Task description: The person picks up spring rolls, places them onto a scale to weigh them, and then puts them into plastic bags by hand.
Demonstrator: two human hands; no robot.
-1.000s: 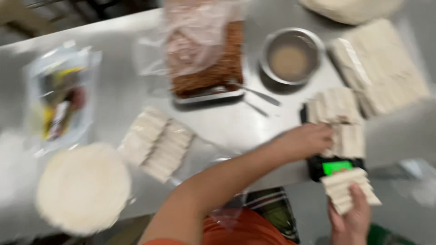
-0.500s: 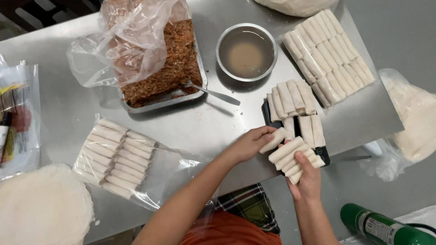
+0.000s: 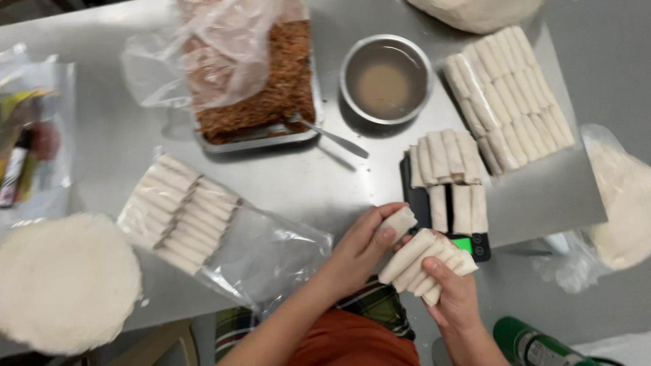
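Both hands now drawn back off scale toward table edge. Left hand (image 3: pixel 359 247) pinching single roll (image 3: pixel 397 224) between thumb and fingers. Right hand (image 3: pixel 453 295) gripping bundle of rolls (image 3: pixel 424 264), just beside black scale (image 3: pixel 444 217) bearing more rolls.

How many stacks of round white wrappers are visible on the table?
3, though more may lie out of frame. One wrapper stack is at the lower left corner, one bagged stack is at the right edge, and one cropped stack is at the top edge.
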